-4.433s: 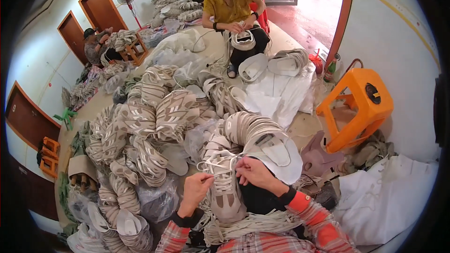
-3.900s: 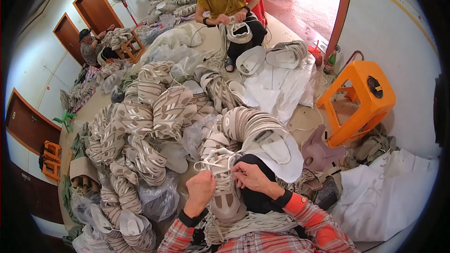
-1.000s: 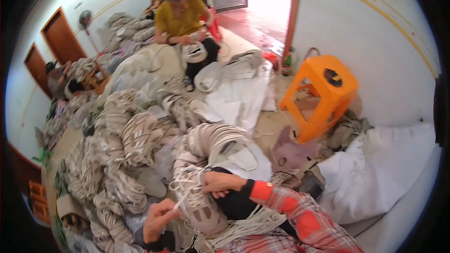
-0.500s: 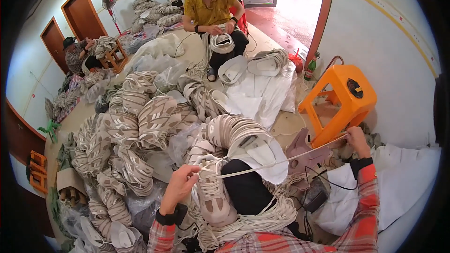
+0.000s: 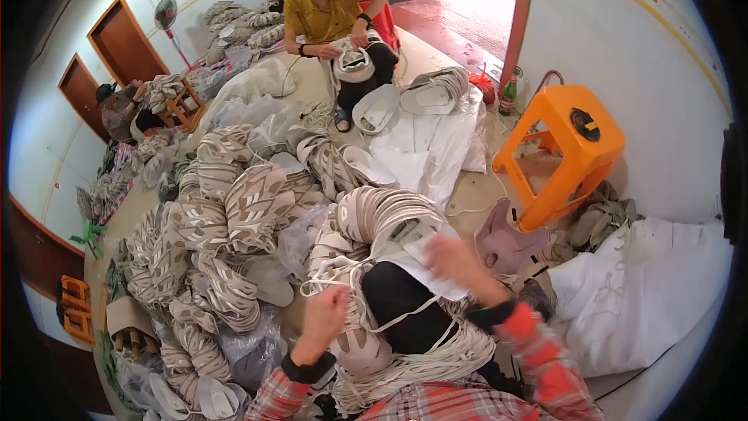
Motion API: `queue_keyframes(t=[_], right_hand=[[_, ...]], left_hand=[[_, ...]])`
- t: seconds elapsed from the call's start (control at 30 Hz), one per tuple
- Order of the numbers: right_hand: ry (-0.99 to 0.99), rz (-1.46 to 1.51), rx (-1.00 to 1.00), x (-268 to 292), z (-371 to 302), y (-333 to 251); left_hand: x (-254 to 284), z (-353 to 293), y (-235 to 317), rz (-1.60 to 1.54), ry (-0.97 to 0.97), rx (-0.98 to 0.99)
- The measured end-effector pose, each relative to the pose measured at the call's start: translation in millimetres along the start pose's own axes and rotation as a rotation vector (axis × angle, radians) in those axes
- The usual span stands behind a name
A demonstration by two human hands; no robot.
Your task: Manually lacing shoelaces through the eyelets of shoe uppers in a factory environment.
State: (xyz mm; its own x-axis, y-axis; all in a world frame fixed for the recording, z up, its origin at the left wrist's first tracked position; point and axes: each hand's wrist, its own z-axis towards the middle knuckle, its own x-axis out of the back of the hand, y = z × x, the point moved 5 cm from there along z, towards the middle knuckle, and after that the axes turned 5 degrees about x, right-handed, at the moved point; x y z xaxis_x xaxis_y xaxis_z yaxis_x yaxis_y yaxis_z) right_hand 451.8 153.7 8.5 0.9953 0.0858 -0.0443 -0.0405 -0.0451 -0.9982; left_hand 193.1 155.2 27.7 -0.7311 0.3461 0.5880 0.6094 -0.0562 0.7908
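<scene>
A beige shoe upper [image 5: 363, 352] with pale laces stands between my left hand and my dark-clothed knee [image 5: 393, 296]. My left hand [image 5: 326, 318] is closed beside it, fingers curled at a cream shoelace [image 5: 312, 290] that loops out from the upper. In front of a stack of beige uppers with white insides [image 5: 389, 214], my right hand [image 5: 461, 269] is smeared by motion, and its fingers cannot be made out. Another length of lace droops slackly over the knee. A thick bundle of loose laces [image 5: 436, 362] lies across my lap.
Piles of beige uppers [image 5: 226, 210] and plastic bags cover the floor on the left. An orange stool [image 5: 573, 121] stands at right by white sheeting [image 5: 639, 288] and a green bottle [image 5: 508, 93]. Ahead, a seated person in yellow [image 5: 331, 12] handles an upper; others sit farther back.
My right hand has swung from the far right in toward the knee. The lace stretched between my hands now hangs slack. My left hand is slightly lower, its fingers more curled.
</scene>
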Motion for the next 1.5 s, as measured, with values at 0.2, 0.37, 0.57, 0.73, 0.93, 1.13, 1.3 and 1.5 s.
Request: queue_keyframes(t=[0.2, 0.37, 0.57, 0.73, 0.93, 1.13, 1.3, 1.5], right_hand=[[-0.344, -0.640, 0.185, -142.7, 38.7, 51.6], [-0.287, -0.869, 0.258, -146.0, 32.9, 47.5], [-0.368, -1.055, 0.275, -160.8, 32.6, 31.5], [-0.304, -0.881, 0.462, -175.7, 34.5, 27.4], [-0.406, -0.761, 0.120, -158.6, 43.5, 52.2], [-0.295, -0.928, 0.269, -164.8, 30.1, 41.6], [-0.252, -1.003, 0.265, -157.8, 28.6, 42.4], [-0.293, -1.053, 0.261, -163.4, 25.3, 42.9]], left_hand=[[19.4, 5.1, -23.7, 0.418, 0.051, 0.142], [9.3, 8.8, -18.2, 0.439, -0.030, 0.050], [13.4, 12.9, -34.2, 0.376, -0.112, 0.100], [-0.7, 21.4, -58.9, 0.488, -0.215, -0.114], [9.6, 16.6, -55.9, -0.329, -0.454, 0.345], [16.7, 29.8, -41.7, -0.187, -0.660, 0.347], [8.7, 50.5, -56.5, -0.075, -0.719, 0.330], [-4.1, 63.6, -70.5, 0.274, -0.384, -0.282]])
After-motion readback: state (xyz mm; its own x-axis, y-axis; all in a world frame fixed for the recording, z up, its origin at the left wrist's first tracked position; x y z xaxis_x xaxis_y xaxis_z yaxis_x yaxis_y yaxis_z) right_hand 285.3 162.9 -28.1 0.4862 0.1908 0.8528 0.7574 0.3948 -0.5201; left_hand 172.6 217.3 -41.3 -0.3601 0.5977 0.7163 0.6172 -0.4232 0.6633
